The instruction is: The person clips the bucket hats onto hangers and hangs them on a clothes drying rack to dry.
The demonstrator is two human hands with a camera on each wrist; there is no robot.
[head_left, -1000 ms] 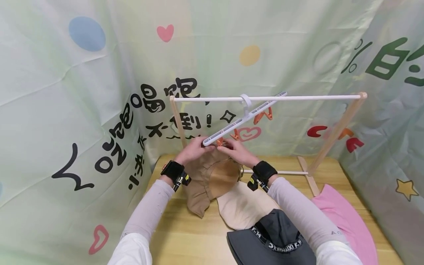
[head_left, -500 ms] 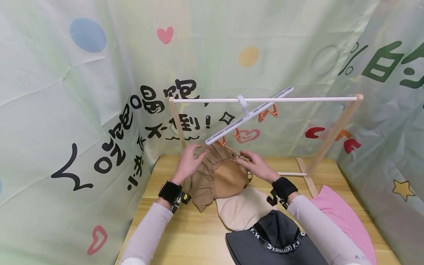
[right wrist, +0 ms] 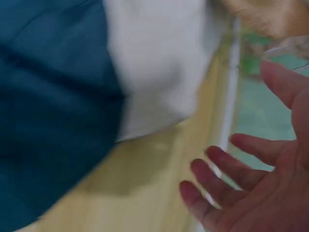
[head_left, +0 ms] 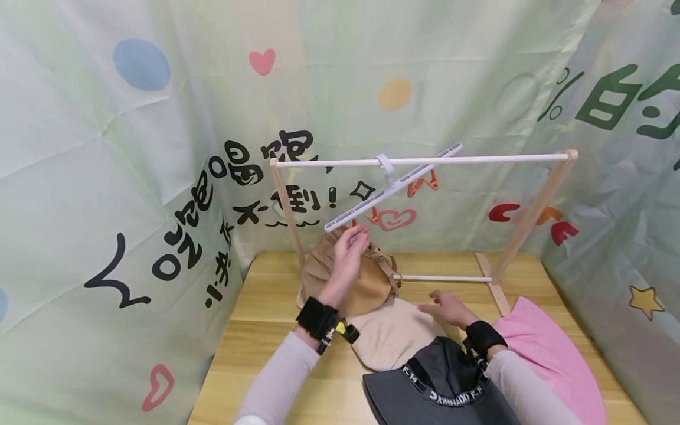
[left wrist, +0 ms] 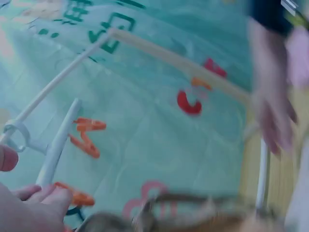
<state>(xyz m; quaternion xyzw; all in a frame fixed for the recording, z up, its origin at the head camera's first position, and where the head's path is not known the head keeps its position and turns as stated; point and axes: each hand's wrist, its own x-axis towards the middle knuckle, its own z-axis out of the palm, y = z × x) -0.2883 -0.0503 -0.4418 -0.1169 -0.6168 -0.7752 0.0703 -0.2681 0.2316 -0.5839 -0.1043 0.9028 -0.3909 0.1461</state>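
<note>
A brown hat [head_left: 319,268] with a ruffled brim hangs under the left end of a white hanger [head_left: 393,188], which hooks over the rack's top bar. My left hand [head_left: 347,257] is raised in front of this hat, just below the hanger; its thumb stands apart from the fingers in the left wrist view. Whether the fingertips touch the hanger or a clip, I cannot tell. My right hand [head_left: 450,309] hovers at the right edge of a cream hat [head_left: 390,333]; in the right wrist view its fingers [right wrist: 227,164] are spread and hold nothing.
Orange clips [head_left: 423,184] hang along the hanger. The rack's wooden post [head_left: 536,212] rises at the right. A dark grey hat [head_left: 441,389] overlaps the cream one, and a pink hat [head_left: 558,354] lies at the right of the wooden table [head_left: 265,336]. Printed curtains surround it.
Both hands have let go near the clip on the brown hat, which now hangs. My left hand has moved right across its front; my right hand has dropped right and toward me.
</note>
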